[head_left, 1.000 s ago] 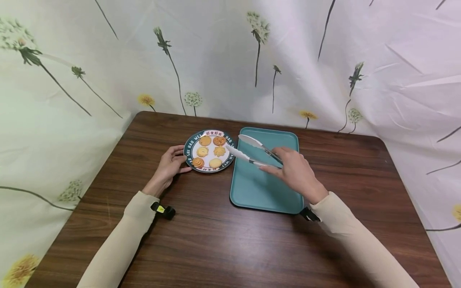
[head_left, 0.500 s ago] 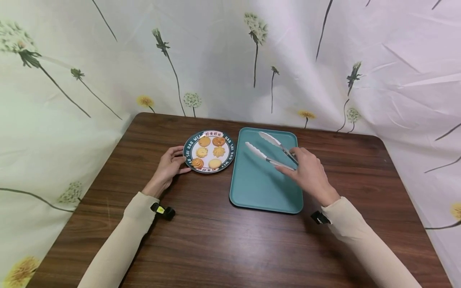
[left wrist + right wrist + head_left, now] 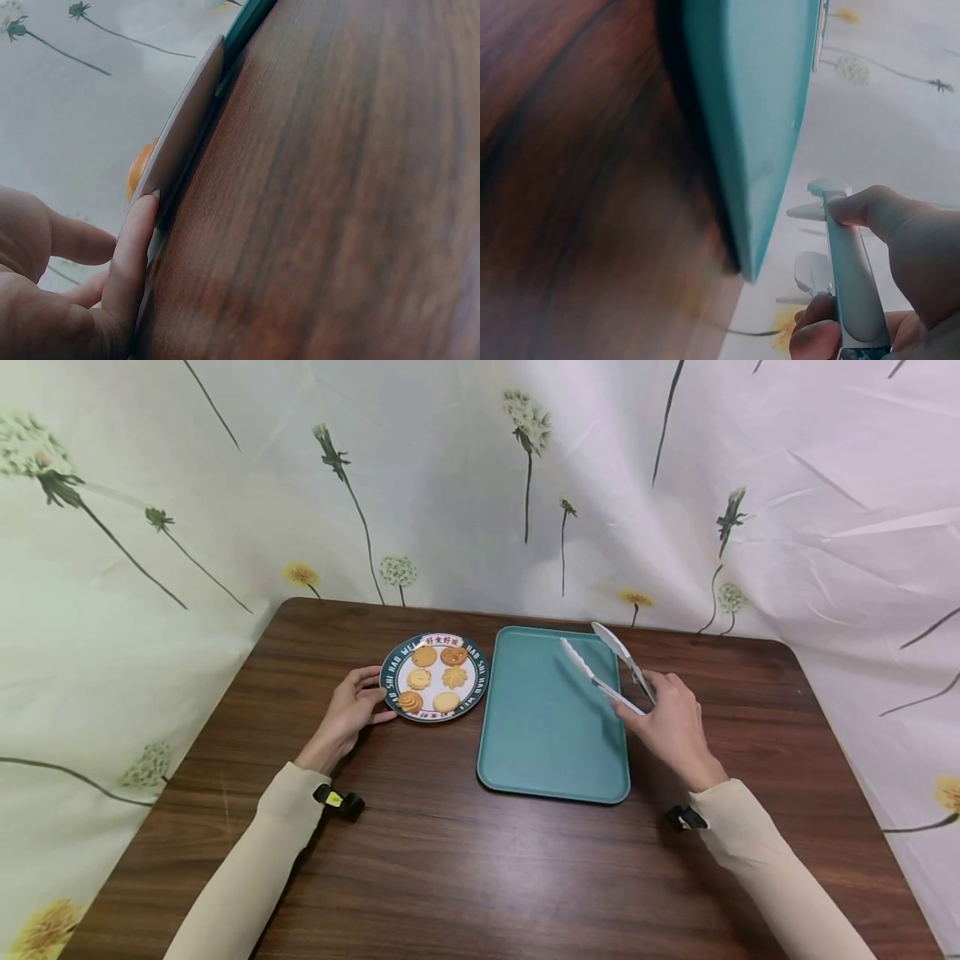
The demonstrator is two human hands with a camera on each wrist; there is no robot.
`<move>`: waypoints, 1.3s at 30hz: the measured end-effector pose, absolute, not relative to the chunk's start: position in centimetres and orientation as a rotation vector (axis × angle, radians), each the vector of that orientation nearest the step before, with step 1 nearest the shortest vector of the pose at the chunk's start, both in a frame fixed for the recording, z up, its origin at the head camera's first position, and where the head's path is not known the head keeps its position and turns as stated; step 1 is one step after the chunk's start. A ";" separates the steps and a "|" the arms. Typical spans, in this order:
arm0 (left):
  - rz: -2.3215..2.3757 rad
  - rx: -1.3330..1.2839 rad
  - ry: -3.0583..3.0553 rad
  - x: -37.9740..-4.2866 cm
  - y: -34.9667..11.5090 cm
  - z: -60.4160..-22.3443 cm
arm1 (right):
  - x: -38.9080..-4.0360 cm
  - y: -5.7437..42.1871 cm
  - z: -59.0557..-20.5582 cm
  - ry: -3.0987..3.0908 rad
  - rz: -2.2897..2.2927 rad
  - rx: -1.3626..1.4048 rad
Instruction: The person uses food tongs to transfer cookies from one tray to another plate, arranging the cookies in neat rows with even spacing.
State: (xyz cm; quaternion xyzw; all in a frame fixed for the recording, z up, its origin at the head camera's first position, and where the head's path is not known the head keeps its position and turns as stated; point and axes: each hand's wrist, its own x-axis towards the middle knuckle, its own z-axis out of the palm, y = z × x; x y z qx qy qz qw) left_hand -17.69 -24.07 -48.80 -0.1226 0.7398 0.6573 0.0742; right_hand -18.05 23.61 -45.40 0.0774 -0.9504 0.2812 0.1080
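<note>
My left hand point(image 3: 347, 703) holds the near-left edge of a round plate point(image 3: 481, 677) with a dark green lettered rim. In the left wrist view, one finger lies along the plate's point(image 3: 180, 135) underside and other fingers are on its upper side. Several cookies point(image 3: 453, 677) of different shapes lie on the plate. My right hand point(image 3: 675, 724) grips metal tongs point(image 3: 592, 677) with pale scalloped tips. The tongs' arms are spread, with nothing between them, above the far-right edge of a teal tray point(image 3: 547, 727). In the right wrist view, thumb and fingers press the tongs' handle point(image 3: 855, 277).
The tray lies flat just right of the plate on a dark brown wooden table point(image 3: 465, 860). Behind the table hangs a white cloth point(image 3: 450, 485) printed with dandelions. Each wrist bears a small black camera strap.
My right hand has moved right with the tongs, from beside the plate across the tray to its right edge. My left hand and the plate have stayed in place.
</note>
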 end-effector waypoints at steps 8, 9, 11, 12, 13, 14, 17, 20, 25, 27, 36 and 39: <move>1.962 -0.363 2.231 -17.8 -24.1 -48.8 | -17.8 25.4 -46.3 -2.772 0.859 0.103; 1.960 -0.363 2.233 -17.8 -24.1 -48.8 | -17.7 25.6 -46.3 -2.772 0.866 0.087; 1.958 -0.361 2.236 -17.7 -24.1 -48.8 | -17.6 25.9 -46.4 -2.777 0.872 0.058; 1.958 -0.361 2.237 -17.7 -24.1 -48.7 | -17.6 26.1 -46.5 -2.776 0.874 0.046; 1.958 -0.361 2.237 -17.7 -24.1 -48.7 | -17.6 26.3 -46.6 -2.776 0.875 0.036; 1.960 -0.362 2.236 -17.7 -24.1 -48.7 | -17.6 26.4 -46.7 -2.775 0.879 0.025; 1.961 -0.359 2.234 -17.7 -24.1 -48.7 | -17.5 27.0 -46.9 -2.767 0.887 0.009; 1.963 -0.360 2.227 -17.7 -24.0 -48.7 | -17.6 27.5 -47.2 -2.766 0.896 0.000; 1.961 -0.362 2.226 -17.7 -24.1 -48.8 | -17.6 28.0 -47.6 -2.769 0.908 -0.056; 1.962 -0.358 2.230 -17.7 -24.1 -48.8 | -17.7 28.0 -47.6 -2.771 0.909 -0.097; 1.967 -0.356 2.227 -17.7 -24.2 -49.0 | -17.5 27.9 -47.5 -2.801 0.917 -0.200; 1.965 -0.353 2.229 -17.7 -24.2 -49.0 | -17.5 27.8 -47.5 -2.806 0.926 -0.216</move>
